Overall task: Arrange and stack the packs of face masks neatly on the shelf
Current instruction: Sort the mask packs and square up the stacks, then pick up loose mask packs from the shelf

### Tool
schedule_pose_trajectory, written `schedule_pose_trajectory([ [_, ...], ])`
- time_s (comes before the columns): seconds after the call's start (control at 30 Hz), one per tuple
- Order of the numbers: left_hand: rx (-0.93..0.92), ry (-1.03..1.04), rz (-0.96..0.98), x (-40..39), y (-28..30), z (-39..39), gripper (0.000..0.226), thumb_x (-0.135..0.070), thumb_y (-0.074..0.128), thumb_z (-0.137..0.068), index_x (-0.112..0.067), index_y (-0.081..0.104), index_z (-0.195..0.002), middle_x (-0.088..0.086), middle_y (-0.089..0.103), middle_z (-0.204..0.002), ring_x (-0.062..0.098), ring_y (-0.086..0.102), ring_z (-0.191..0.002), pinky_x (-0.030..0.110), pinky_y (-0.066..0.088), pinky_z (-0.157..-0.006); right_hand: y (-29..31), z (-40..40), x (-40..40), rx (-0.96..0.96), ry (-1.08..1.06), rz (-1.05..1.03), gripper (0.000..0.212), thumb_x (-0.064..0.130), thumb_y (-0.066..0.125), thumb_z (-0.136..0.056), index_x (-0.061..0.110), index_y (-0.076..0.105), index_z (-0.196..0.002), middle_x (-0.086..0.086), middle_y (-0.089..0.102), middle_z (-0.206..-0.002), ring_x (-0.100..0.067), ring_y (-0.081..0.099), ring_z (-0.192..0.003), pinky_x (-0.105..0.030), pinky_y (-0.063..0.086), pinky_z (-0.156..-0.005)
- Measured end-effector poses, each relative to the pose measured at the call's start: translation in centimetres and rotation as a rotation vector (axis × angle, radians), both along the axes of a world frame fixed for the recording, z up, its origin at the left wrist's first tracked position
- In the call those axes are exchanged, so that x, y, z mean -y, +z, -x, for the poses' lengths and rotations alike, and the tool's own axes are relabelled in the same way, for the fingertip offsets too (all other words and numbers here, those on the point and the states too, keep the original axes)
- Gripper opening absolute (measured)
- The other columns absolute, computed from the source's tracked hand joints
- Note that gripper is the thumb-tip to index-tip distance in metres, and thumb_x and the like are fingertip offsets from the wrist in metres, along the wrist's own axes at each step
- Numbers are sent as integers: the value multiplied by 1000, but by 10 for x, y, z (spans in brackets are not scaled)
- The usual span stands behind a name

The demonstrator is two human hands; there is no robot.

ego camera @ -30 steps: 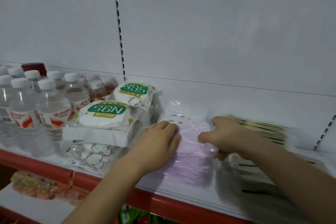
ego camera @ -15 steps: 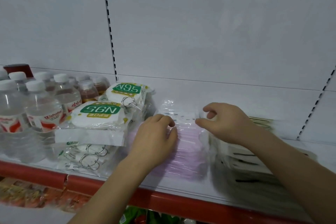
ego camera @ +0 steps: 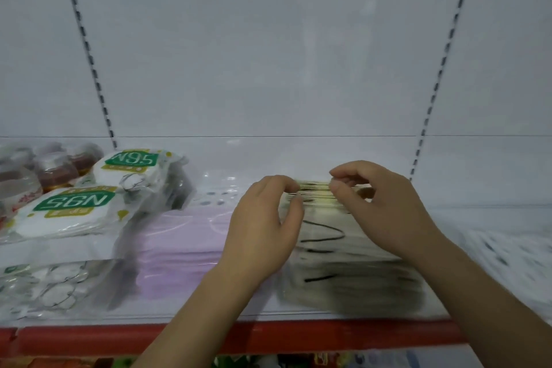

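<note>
Both hands have moved rightwards off the pink mask pack (ego camera: 179, 236), where they lay half a second ago, and now work at the far edge of the beige mask pack (ego camera: 343, 254) that sits just to its right on the shelf (ego camera: 493, 218). The left hand (ego camera: 263, 227) has its fingers curled, thumb and forefinger pinching the pack's back edge; the right hand (ego camera: 379, 203) is curled the same way and pinches that edge just beside it, fingertips of the two hands nearly meeting. The beige pack is a clear-wrapped stack with black ear loops showing through, lying flat with its front edge near the red shelf lip (ego camera: 298, 337); motion blur hides how many packs are stacked there. The pink pack, now uncovered, lies flat between the beige pack and the N95 mask packs (ego camera: 74, 206), its left side tucked under their wrapping. The N95 packs remain piled at the left, one tilted up behind another, with more of them below. The view has swung to the right since the earlier frames, so the bottles (ego camera: 56, 167) now show only at the far left edge, and a second slotted upright (ego camera: 442, 69) has come into sight on the white back panel.
</note>
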State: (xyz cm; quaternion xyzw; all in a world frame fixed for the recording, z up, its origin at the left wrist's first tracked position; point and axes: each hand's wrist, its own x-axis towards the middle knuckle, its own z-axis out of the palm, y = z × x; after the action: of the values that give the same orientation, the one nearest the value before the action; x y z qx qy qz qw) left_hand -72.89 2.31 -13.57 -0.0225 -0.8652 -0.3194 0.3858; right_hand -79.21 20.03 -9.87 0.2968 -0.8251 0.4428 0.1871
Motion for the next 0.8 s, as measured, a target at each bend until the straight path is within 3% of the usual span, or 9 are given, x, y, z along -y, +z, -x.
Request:
schedule_pose_trajectory([
  [0.13, -42, -97, -103, -66, 8, 10, 15, -29, 57, -97, -29, 60, -112, -20, 63, -110, -4, 55, -106, 10, 42, -86, -15, -8, -61, -27, -71, 142, 9, 27, 66, -93, 30, 70, -100, 20, 69, -93, 4, 63, -92, -9, 49, -77],
  [0.27, -8, -194, -190, -146, 7, 21, 12, -31, 58, -97, -34, 58, -109, -23, 63, -109, -14, 52, -108, -1, 37, -82, -33, -11, -137, -14, -150, 161, 10, 30, 65, -94, 29, 69, -103, 21, 68, -96, 5, 62, -96, -9, 48, -80],
  [0.5, 11, -293, -305, -301, -8, 44, 12, -26, 59, -97, -33, 61, -106, -21, 66, -106, -8, 59, -104, 10, 45, -91, -61, 0, -300, 40, -237, 185, 10, 28, 66, -93, 31, 69, -102, 23, 68, -94, 7, 61, -95, -6, 47, -78],
  [0.6, 72, -352, -301, -368, -16, 56, 12, -27, 58, -98, -34, 61, -108, -22, 66, -107, -10, 58, -106, 8, 44, -90, -70, 8, -370, 75, -299, 182, 10, 27, 65, -94, 31, 68, -103, 22, 68, -96, 7, 60, -95, -5, 46, -76],
  [0.7, 142, -395, -313, -424, -25, 74, 12, -28, 59, -98, -35, 61, -108, -23, 65, -107, -16, 54, -107, 6, 42, -83, -80, 18, -432, 116, -376, 153, 12, 30, 64, -94, 31, 66, -106, 21, 67, -101, 4, 61, -94, -12, 50, -78],
  [0.8, 206, -430, -245, -470, -38, 95, 13, -28, 58, -99, -34, 61, -110, -25, 63, -110, -20, 49, -108, 1, 37, -84, -93, 35, -487, 145, -466, 63, 24, 33, 63, -94, 28, 62, -118, 17, 63, -116, -1, 59, -103, -26, 52, -92],
])
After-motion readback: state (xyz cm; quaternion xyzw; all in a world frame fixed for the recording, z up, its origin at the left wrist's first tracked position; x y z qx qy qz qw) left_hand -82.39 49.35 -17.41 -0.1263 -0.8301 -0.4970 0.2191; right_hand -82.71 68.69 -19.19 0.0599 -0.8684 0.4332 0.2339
